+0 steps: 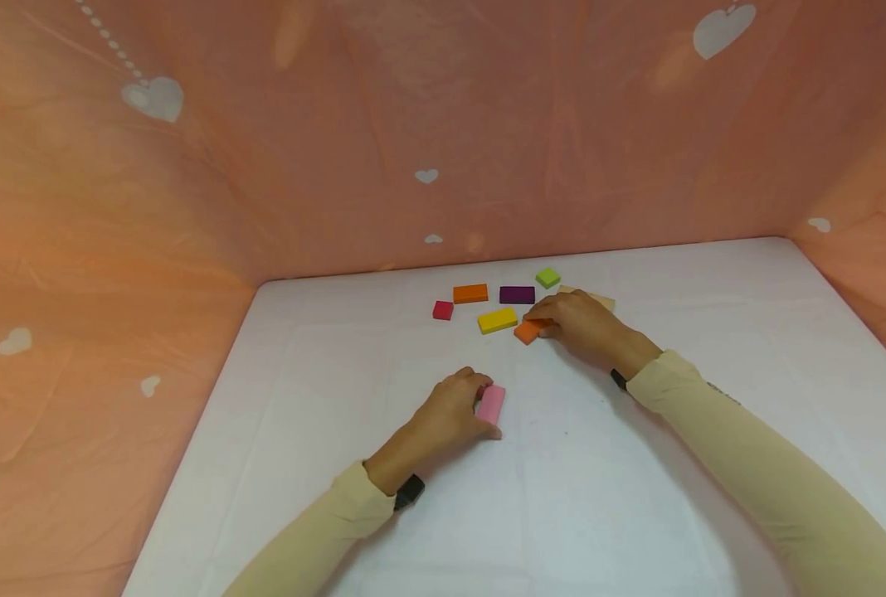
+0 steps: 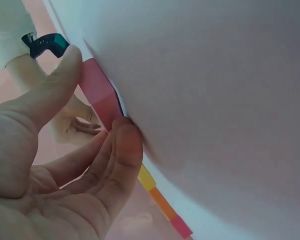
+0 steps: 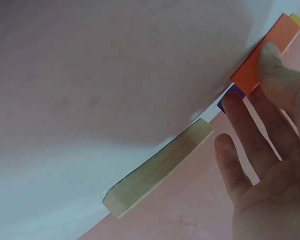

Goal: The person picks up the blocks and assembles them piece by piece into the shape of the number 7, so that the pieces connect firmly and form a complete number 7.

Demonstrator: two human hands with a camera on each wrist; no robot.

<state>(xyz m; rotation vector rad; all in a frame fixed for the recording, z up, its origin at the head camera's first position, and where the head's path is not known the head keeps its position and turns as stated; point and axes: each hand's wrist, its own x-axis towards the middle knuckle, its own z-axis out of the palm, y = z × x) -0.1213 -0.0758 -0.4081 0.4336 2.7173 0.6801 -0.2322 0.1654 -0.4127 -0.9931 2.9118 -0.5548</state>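
Between the thumb and fingers of my left hand (image 1: 450, 414) is a pink block (image 1: 491, 405), pinched at its two ends on or just above the white surface. In the left wrist view the pink block (image 2: 100, 92) spans from thumb to fingertips. Farther up, my right hand (image 1: 581, 323) pinches an orange block (image 1: 530, 330), partly covered by the fingers. The right wrist view shows the thumb on the face of this orange block (image 3: 270, 52). A plain wooden block (image 1: 600, 300) lies just behind the right hand, which hides part of it.
Around the right hand lie a yellow block (image 1: 498, 321), a purple block (image 1: 517, 295), a green block (image 1: 547, 277), a second orange block (image 1: 470, 293) and a red block (image 1: 443, 310). Orange cloth (image 1: 488, 149) with hearts rises behind the white surface (image 1: 600, 514).
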